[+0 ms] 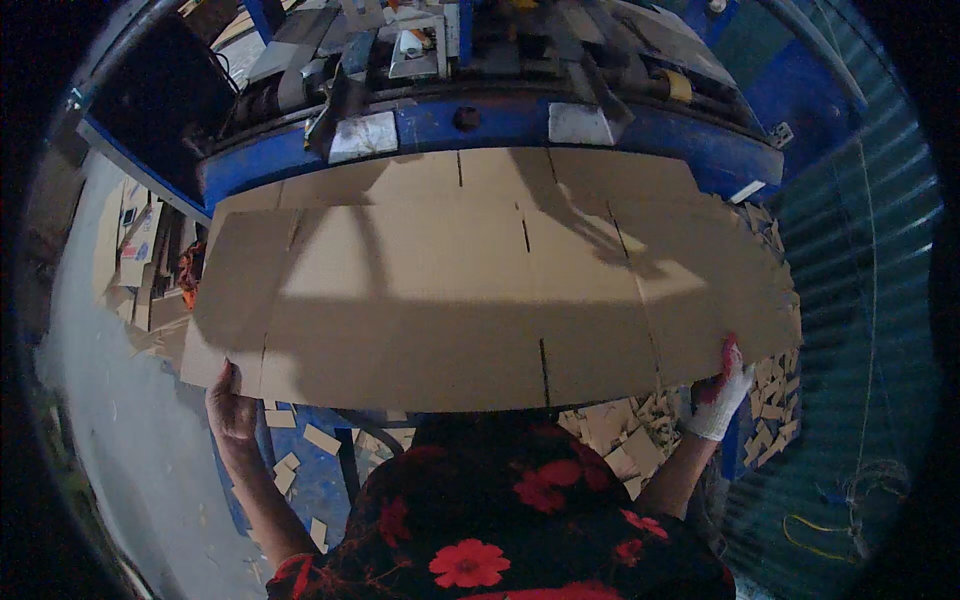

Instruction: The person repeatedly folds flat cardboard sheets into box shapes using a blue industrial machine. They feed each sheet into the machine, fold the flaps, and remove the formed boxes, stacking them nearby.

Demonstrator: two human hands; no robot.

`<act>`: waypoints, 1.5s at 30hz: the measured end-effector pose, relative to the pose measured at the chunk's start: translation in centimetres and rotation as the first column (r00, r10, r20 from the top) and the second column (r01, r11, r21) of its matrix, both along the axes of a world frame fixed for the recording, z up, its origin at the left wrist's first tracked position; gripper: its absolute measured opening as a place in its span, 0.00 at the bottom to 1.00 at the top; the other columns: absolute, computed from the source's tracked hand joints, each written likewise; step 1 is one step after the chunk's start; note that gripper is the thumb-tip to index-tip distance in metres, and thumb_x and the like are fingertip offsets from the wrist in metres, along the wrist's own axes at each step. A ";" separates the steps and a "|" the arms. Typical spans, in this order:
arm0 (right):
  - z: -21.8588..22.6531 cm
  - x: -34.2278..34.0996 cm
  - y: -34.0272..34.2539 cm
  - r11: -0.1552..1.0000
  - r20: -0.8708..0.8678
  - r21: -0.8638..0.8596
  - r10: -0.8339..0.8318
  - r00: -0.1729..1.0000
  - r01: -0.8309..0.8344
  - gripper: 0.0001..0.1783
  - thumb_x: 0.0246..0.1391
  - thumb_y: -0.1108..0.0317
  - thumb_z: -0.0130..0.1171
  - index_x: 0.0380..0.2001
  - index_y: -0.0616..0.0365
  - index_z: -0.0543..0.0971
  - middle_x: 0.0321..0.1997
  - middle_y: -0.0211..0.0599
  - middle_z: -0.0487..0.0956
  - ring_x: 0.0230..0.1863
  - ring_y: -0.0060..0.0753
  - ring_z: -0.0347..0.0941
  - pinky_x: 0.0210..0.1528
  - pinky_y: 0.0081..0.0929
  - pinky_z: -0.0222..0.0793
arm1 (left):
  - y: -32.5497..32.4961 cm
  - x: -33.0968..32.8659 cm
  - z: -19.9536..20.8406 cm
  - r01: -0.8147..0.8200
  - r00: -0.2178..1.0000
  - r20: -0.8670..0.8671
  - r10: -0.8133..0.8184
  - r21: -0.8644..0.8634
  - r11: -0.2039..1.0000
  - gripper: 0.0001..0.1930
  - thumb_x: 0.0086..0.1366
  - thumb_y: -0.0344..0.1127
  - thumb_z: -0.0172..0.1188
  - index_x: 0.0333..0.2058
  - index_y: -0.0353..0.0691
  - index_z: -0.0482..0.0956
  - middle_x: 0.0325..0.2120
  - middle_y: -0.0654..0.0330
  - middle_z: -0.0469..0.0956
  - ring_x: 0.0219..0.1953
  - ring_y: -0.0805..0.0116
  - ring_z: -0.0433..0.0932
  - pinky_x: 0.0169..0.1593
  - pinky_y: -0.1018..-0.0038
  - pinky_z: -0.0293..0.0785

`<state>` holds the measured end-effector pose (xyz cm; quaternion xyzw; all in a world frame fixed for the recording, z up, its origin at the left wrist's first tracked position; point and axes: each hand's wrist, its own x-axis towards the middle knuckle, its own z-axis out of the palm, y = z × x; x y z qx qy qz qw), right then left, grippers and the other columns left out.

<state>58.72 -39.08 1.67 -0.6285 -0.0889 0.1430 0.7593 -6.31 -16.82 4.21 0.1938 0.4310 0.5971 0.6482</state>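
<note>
Two hands carry the load here: with our bare left hand (233, 408) we pinch the near edge of a broad, flat, brown cardboard sheet (430, 350) just beside its left corner, thumb on top, and with our right hand (724, 394), in a white glove with red fingers, we clasp the same edge toward its right end. Our fingers underneath are hidden, so we cannot tell how far they reach. The cardboard sheet spreads before us, short of the front edge of the blue metal machine (510, 122); another brown cardboard layer (420, 178) shows beyond its far edge, and we cannot tell whether that is a separate piece. To handle such a wide piece well, we should judge it best to hold both ends level, move our hands evenly so it does not twist or sag, and mind our fingertips near the metal. On the cardboard sheet we see only dark slots and creases, no lettering; beyond its left edge, a pale printed board (137, 245) bears red and blue marks too small for us to read.
</note>
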 end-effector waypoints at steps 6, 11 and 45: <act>4.6 -9.0 4.5 0.785 0.580 -0.591 0.573 0.579 -0.185 0.25 0.50 0.65 0.63 0.52 0.56 0.73 0.57 0.44 0.70 0.57 0.43 0.66 0.58 0.40 0.62 | -1.1 7.3 -0.9 0.274 0.542 -0.836 -0.087 0.077 0.959 0.22 0.65 0.36 0.57 0.56 0.35 0.67 0.49 0.53 0.72 0.47 0.61 0.74 0.51 0.65 0.72; 5.3 -13.2 10.3 0.335 0.305 -0.942 0.882 -0.358 0.022 0.40 0.36 0.55 0.66 0.57 0.49 0.70 0.65 0.48 0.61 0.64 0.63 0.55 0.60 0.62 0.52 | 2.6 9.3 -3.2 0.276 0.581 -0.813 -0.042 0.148 0.950 0.26 0.65 0.42 0.56 0.57 0.34 0.66 0.51 0.54 0.72 0.49 0.63 0.73 0.51 0.65 0.71; 3.8 -0.9 42.8 0.735 0.720 -0.652 0.677 -0.152 0.183 0.27 0.52 0.63 0.59 0.57 0.48 0.69 0.59 0.39 0.71 0.58 0.44 0.68 0.60 0.43 0.60 | 28.9 23.2 -4.1 0.682 -0.053 -0.924 0.379 0.244 0.690 0.26 0.62 0.32 0.53 0.59 0.37 0.63 0.59 0.48 0.63 0.62 0.46 0.61 0.59 0.60 0.64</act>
